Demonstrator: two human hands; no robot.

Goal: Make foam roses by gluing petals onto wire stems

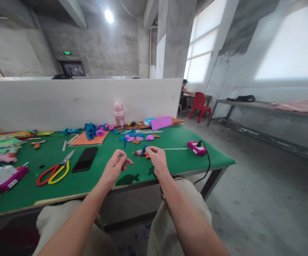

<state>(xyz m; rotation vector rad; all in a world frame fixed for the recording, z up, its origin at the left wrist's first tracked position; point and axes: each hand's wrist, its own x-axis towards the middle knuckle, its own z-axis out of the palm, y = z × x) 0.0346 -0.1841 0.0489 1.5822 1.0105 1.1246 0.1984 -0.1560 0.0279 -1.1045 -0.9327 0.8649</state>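
My right hand (156,159) is above the front of the green table (132,174), closed on a small craft piece (142,152) with blue and orange bits and a thin tip pointing left. My left hand (116,165) hovers just left of it, fingers curled with fingertips pinched together; whether it holds anything tiny I cannot tell. Blue and purple foam scraps (135,137) lie just beyond both hands. A thin clear stick (173,148) lies to the right of my right hand.
A black phone (84,159) and red-and-yellow scissors (55,170) lie left of my hands. A pink glue gun (197,148) with a black cord sits at the right end. A pink bottle (119,114) stands by the white partition. Far off, a person sits near a red chair (199,105).
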